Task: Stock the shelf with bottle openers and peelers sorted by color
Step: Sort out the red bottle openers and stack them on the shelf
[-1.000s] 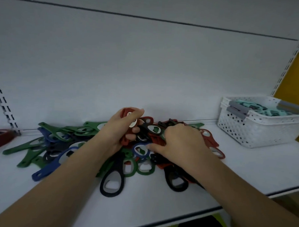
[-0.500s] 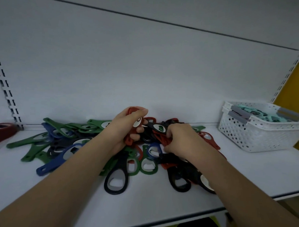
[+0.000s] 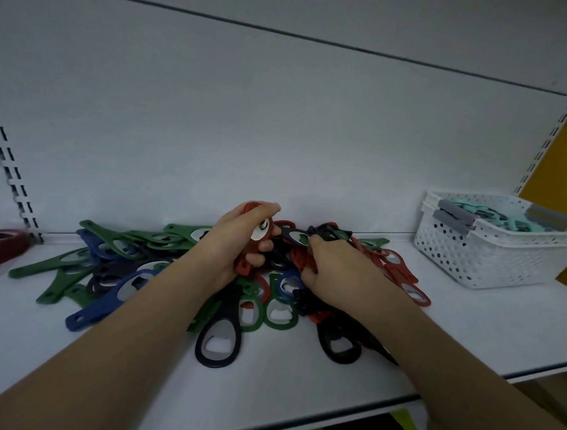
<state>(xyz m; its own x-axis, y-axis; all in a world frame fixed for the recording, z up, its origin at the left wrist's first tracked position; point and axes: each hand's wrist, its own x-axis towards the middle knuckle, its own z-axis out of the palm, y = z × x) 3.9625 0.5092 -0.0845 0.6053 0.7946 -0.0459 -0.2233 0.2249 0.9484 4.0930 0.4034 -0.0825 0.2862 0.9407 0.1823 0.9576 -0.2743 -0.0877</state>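
A mixed pile of bottle openers (image 3: 281, 299) in green, blue, black and red lies on the white shelf (image 3: 465, 333). My left hand (image 3: 238, 242) grips a stack of red openers (image 3: 245, 264) held upright above the middle of the pile. My right hand (image 3: 335, 272) reaches into the pile just right of that, fingers curled around a red opener (image 3: 301, 259); what the fingertips hold is partly hidden. Green openers (image 3: 62, 263) spread to the left, more red ones (image 3: 400, 272) to the right.
A white perforated basket (image 3: 488, 253) with teal items inside stands at the right back of the shelf. A dark red object (image 3: 1, 244) lies at the far left edge. The shelf's front edge (image 3: 299, 420) runs below my forearms. Slotted uprights flank the back panel.
My right hand has shifted slightly back into the pile and closed on a red opener. My left hand keeps holding its red stack in about the same place.
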